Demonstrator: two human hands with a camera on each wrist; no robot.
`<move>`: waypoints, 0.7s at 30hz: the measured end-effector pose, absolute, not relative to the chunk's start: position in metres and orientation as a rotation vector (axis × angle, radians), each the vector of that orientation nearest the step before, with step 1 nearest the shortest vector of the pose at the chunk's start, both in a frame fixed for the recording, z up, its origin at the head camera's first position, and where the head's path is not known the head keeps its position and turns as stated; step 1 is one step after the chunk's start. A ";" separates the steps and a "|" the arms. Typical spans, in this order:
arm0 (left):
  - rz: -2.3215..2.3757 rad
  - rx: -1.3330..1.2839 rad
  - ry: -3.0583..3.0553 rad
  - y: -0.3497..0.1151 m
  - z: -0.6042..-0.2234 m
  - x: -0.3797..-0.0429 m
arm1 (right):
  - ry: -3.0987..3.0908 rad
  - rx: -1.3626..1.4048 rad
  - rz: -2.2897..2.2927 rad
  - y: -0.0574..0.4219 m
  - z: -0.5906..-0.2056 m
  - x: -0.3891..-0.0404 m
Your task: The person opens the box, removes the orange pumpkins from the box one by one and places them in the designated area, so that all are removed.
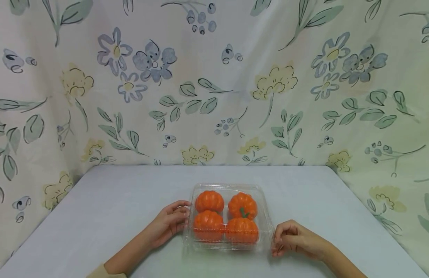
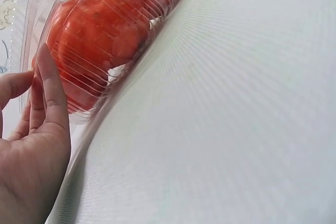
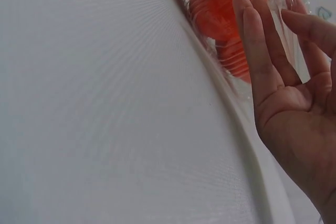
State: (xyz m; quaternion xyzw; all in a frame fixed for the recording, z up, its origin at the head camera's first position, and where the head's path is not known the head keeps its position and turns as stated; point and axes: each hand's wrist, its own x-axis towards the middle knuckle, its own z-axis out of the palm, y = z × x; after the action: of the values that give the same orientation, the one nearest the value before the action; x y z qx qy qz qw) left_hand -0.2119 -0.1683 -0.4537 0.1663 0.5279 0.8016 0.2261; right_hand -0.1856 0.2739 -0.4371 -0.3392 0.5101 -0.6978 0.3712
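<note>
A clear plastic clamshell container (image 1: 231, 246) sits on the table, its lid lying over several small orange pumpkins (image 1: 209, 225). One pumpkin (image 1: 243, 204) at the back right shows a green stem. At the container's left side, my left hand (image 1: 170, 224) touches the wall with its fingertips; the left wrist view shows fairly straight fingers (image 2: 51, 90) against the plastic, the thumb near them. My right hand (image 1: 297, 240) is by the front right corner, fingers loosely bent. In the right wrist view its fingers (image 3: 257, 45) extend beside the container wall, and whether they touch it is unclear.
A white-covered table (image 1: 131, 185) lies under the container. Behind it and along both sides hangs a pale curtain (image 1: 200, 127) printed with flowers and leaves. The table's back edge meets the curtain.
</note>
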 end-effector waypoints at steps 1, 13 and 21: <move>2.210 0.459 1.456 -0.168 -0.454 -0.212 | 1.316 -0.864 -1.791 0.274 -0.437 -0.186; 2.207 0.473 1.456 -0.167 -0.453 -0.212 | 1.458 -0.801 -1.835 0.275 -0.434 -0.187; 2.203 0.470 1.467 -0.167 -0.453 -0.212 | 1.540 -0.817 -1.922 0.279 -0.436 -0.189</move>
State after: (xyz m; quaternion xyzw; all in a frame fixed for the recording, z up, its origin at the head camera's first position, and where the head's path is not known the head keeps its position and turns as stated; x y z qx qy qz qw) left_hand -0.2118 -0.1672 -0.4530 0.1704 0.5317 0.7986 0.2246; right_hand -0.1887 0.2786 -0.4358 -0.3033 0.5713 -0.7133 0.2700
